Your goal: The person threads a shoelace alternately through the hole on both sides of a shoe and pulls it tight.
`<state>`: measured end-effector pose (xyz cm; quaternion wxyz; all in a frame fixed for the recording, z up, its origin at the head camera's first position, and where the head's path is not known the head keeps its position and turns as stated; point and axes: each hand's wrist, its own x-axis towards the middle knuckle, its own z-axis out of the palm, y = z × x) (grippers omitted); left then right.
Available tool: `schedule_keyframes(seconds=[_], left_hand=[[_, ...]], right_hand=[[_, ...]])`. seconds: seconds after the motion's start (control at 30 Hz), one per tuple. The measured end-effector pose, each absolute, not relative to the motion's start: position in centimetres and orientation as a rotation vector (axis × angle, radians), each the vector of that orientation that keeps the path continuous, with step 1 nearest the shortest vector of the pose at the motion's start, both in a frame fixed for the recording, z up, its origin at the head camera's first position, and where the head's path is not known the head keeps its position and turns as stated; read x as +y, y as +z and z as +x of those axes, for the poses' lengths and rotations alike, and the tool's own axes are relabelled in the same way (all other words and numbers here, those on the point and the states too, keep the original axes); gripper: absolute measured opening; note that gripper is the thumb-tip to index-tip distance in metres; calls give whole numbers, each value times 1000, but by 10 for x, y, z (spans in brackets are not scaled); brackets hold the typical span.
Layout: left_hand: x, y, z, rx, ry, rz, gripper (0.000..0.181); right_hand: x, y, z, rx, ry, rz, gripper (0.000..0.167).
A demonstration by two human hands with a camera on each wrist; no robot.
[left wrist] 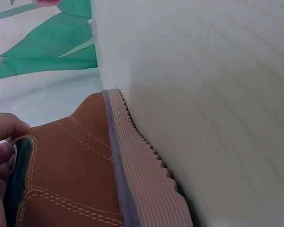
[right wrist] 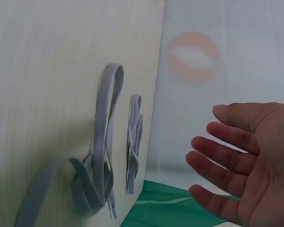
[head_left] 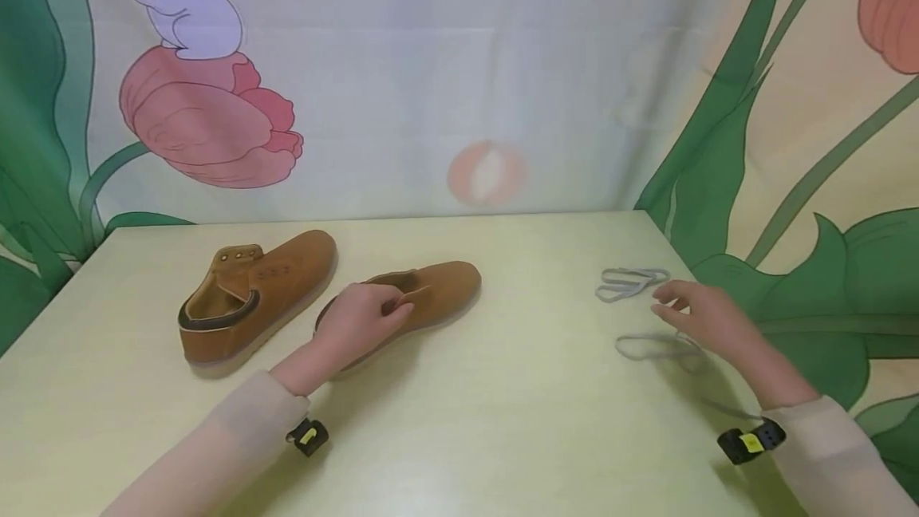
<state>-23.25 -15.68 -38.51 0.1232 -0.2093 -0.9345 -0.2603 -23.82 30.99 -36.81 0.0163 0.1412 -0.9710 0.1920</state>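
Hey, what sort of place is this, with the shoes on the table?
Probably an indoor tabletop recording setup, though the wider room is out of view. A flower-print backdrop hangs behind a pale table holding brown shoes, and small black devices sit at both wrists.

— Where's the left hand (head_left: 362, 319)?
— Its fingers (head_left: 391, 294) pinch one shoe (head_left: 448, 294); the other (head_left: 294, 274) stands to its left on the bench (head_left: 502, 421).
— And the right hand (head_left: 707, 317)?
— Near two laces (head_left: 625, 288) by the bench's right edge, fingers loosely bent.
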Motion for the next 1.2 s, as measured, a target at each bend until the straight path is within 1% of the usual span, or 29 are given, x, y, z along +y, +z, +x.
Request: schedule_keyframes(seconds=[0.17, 0.3, 0.43, 0.5, 0.57, 0.73, 0.83, 0.93, 1.1, 1.2], left_hand=[[-168, -379, -228, -2693, -731, -585, 34], [-171, -379, -229, -2694, -738, -596, 32], [-167, -380, -231, -2708, -751, -613, 35], [-165, -379, -232, -2707, -760, -622, 36], [-162, -379, -233, -2705, -764, -629, 38], [-156, -380, -239, -2694, -765, -662, 36], [-152, -381, -242, -2690, -775, -679, 33], [-148, -383, -243, -2703, -787, -677, 33], [-144, -387, -241, -2713, -765, -695, 39], [-142, -390, -242, -2708, -726, -740, 40]], right_hand=[[305, -366, -252, -3080, 598, 358, 38], [306, -364, -258, -3135, 541, 289, 39], [313, -365, -261, -3209, 490, 182, 33], [319, -367, -265, -3253, 480, 138, 37], [324, -371, -272, -3303, 448, 99, 45], [336, -378, -291, -3406, 245, -36, 44], [340, -380, -300, -3434, 215, -160, 45], [344, -383, -306, -3425, 234, -206, 39], [351, -391, -309, -3375, 233, -161, 21], [355, -394, -306, -3359, 253, -161, 18]])
